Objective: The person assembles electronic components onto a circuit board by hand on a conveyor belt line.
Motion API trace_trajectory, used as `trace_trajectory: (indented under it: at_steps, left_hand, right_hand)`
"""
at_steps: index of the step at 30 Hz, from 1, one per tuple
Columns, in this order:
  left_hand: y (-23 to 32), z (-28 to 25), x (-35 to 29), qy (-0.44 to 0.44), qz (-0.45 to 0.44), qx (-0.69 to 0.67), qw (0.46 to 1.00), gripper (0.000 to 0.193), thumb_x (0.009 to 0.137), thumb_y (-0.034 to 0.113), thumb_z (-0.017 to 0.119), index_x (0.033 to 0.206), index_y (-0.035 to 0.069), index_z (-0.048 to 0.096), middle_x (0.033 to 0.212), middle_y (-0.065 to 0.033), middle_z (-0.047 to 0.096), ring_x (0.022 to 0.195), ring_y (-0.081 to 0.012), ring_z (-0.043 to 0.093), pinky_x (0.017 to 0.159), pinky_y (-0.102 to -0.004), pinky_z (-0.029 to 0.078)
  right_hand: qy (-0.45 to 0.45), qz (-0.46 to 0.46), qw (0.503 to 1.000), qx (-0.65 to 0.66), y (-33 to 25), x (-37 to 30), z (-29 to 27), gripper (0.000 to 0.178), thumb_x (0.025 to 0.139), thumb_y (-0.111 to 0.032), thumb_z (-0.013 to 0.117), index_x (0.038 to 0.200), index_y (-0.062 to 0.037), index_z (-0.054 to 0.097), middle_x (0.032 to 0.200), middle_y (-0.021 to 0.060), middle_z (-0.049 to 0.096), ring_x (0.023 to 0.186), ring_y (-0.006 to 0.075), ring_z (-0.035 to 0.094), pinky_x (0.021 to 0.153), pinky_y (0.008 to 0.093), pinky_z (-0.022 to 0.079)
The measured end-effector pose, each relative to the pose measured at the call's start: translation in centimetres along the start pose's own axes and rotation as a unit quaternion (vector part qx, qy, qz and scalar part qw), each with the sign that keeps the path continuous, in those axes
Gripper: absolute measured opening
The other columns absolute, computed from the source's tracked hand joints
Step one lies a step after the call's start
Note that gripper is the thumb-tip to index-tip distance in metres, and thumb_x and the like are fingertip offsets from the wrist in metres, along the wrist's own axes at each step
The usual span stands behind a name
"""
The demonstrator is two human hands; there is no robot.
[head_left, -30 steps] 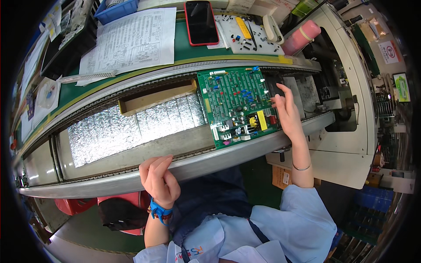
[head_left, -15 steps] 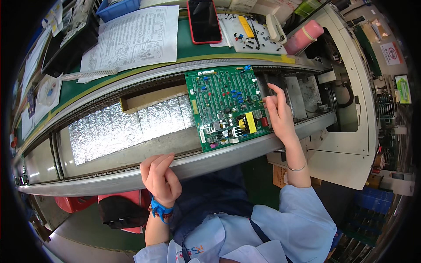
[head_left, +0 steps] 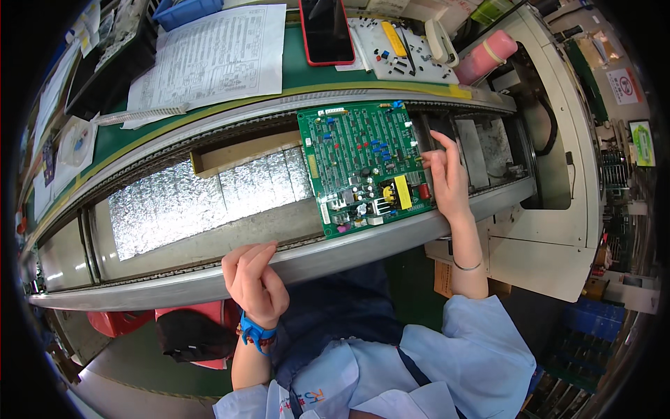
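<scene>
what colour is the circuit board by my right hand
The circuit board is green, best seen in head view.

At frame centre, the circuit board (head_left: 363,164) lies across the conveyor (head_left: 363,246), right of the foil sheet (head_left: 157,220). Upper centre, the phone (head_left: 326,31) lies between the paper sheet (head_left: 209,52) and the parts panel (head_left: 433,72).

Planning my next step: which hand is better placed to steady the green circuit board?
Probably your right hand, at the right edge of the circuit board; your left hand is farther off, at the metal rail.
</scene>
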State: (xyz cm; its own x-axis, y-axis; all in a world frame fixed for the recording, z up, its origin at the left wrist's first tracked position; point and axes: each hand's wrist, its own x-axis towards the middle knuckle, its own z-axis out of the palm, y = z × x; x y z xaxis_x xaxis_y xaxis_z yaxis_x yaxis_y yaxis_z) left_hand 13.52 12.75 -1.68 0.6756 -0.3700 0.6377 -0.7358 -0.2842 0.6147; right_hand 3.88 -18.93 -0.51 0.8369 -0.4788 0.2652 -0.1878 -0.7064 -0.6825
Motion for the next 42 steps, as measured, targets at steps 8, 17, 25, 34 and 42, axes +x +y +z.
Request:
trace_trajectory:
  at_steps: [8,17,25,34,42]
  left_hand:
    - [0.1,-0.1,0.0,-0.005,0.002,0.016,1.000,0.030,0.068,-0.012,0.048,0.093,-0.001,0.060,0.087,-0.0115,0.066,0.079,-0.0279,0.058,0.073,-0.0341,0.046]
    - [-0.1,-0.4,-0.2,0.020,0.021,-0.006,1.000,0.024,0.072,-0.006,0.049,0.092,0.001,0.059,0.089,-0.0096,0.067,0.080,-0.0256,0.058,0.074,-0.0336,0.046]
    - [-0.2,-0.7,-0.4,0.028,0.038,-0.016,0.999,0.024,0.072,-0.005,0.050,0.092,0.003,0.060,0.090,-0.0074,0.067,0.081,-0.0246,0.058,0.072,-0.0324,0.048]
    - [-0.2,-1.0,-0.4,0.031,0.043,-0.025,0.998,0.024,0.069,-0.005,0.052,0.090,0.002,0.061,0.088,-0.0072,0.066,0.079,-0.0247,0.058,0.070,-0.0325,0.047]
    - [-0.5,-1.3,-0.7,0.051,0.059,-0.029,0.997,0.024,0.068,-0.005,0.053,0.088,0.003,0.061,0.084,-0.0074,0.066,0.076,-0.0240,0.058,0.068,-0.0323,0.047]
  right_hand:
    - [-0.106,0.009,0.991,0.077,-2.2,1.1,0.3,0.044,0.098,-0.029,0.043,0.133,-0.0039,0.034,0.088,0.0131,0.064,0.082,0.0222,0.063,0.078,0.0308,0.046]
    - [-0.223,-0.011,0.971,0.087,-6.2,2.3,2.5,0.048,0.097,-0.027,0.047,0.136,-0.0039,0.031,0.089,0.0132,0.063,0.085,0.0236,0.062,0.079,0.0338,0.046]
    - [-0.282,-0.044,0.956,0.074,-8.8,3.0,4.3,0.050,0.095,-0.021,0.049,0.139,-0.0069,0.030,0.101,0.0136,0.062,0.091,0.0217,0.061,0.086,0.0330,0.045]
    - [-0.275,-0.096,0.955,0.060,-9.6,3.3,6.5,0.050,0.094,-0.022,0.052,0.137,-0.0095,0.031,0.089,0.0129,0.065,0.082,0.0275,0.064,0.072,0.0352,0.048]
    - [-0.280,-0.110,0.954,0.016,-10.7,4.6,6.9,0.045,0.094,-0.025,0.050,0.134,-0.0103,0.035,0.078,0.0110,0.064,0.071,0.0291,0.063,0.064,0.0363,0.047]
